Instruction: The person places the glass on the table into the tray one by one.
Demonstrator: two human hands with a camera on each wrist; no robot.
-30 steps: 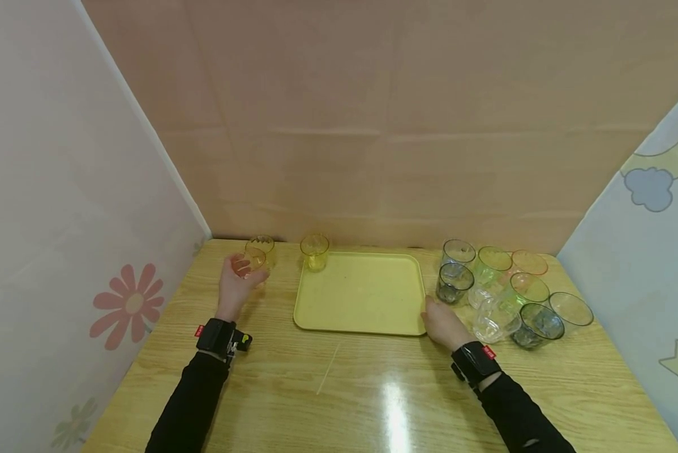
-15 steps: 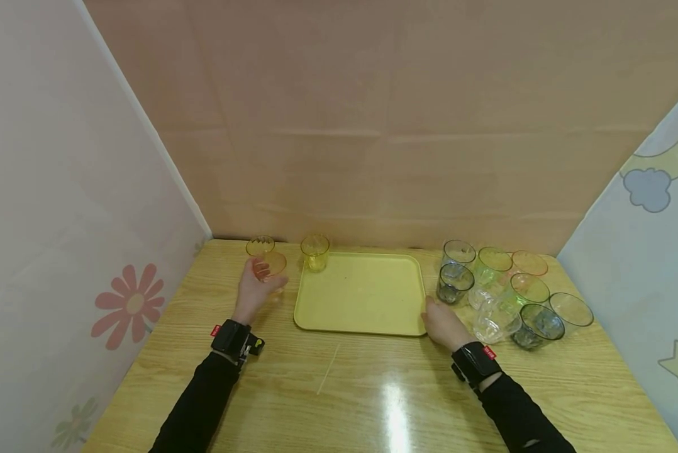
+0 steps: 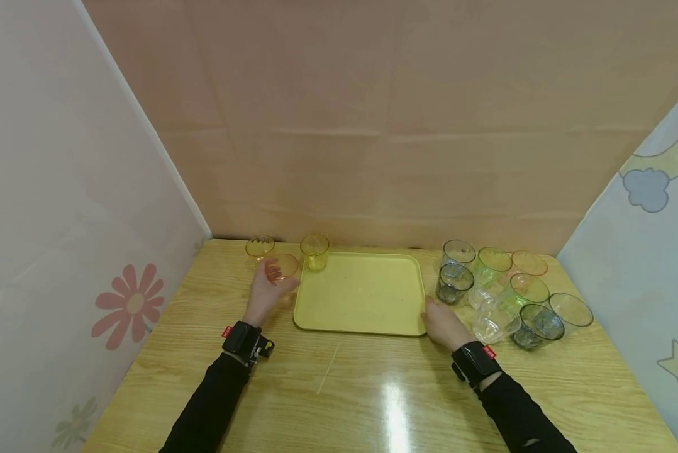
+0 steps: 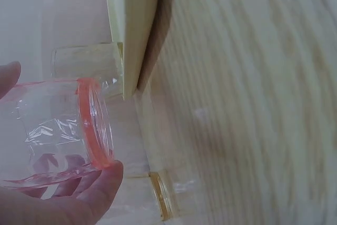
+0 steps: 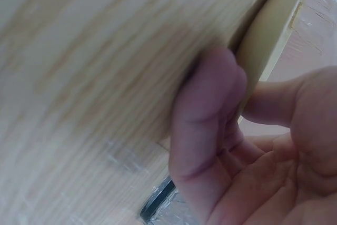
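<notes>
My left hand [image 3: 264, 290] holds a clear drinking glass with an orange-pink tint [image 4: 58, 125], thumb on one side and fingers round the other. It is upright, raised above the table, just left of the yellow tray [image 3: 361, 296]. A yellow glass [image 3: 315, 255] stands on the tray's back left corner. Behind my left hand, a second yellow glass [image 3: 260, 245] is on the table. My right hand [image 3: 445, 322] grips the tray's right edge near its front corner; in the right wrist view, fingers curl beneath the rim [image 5: 268, 35] and the thumb lies along the upper side.
Right of the tray, several glasses crowd together: smoky grey ones [image 3: 455, 283], green ones [image 3: 494, 261], a reddish one [image 3: 529, 263] and clear ones [image 3: 494, 321]. The wooden table [image 3: 294, 402] meets a brown backdrop [image 3: 361, 189] behind and printed side panels.
My left hand has carried the orange-pink glass rightward, from in front of the left yellow glass to near the tray's left edge. The right hand and tray have stayed put.
</notes>
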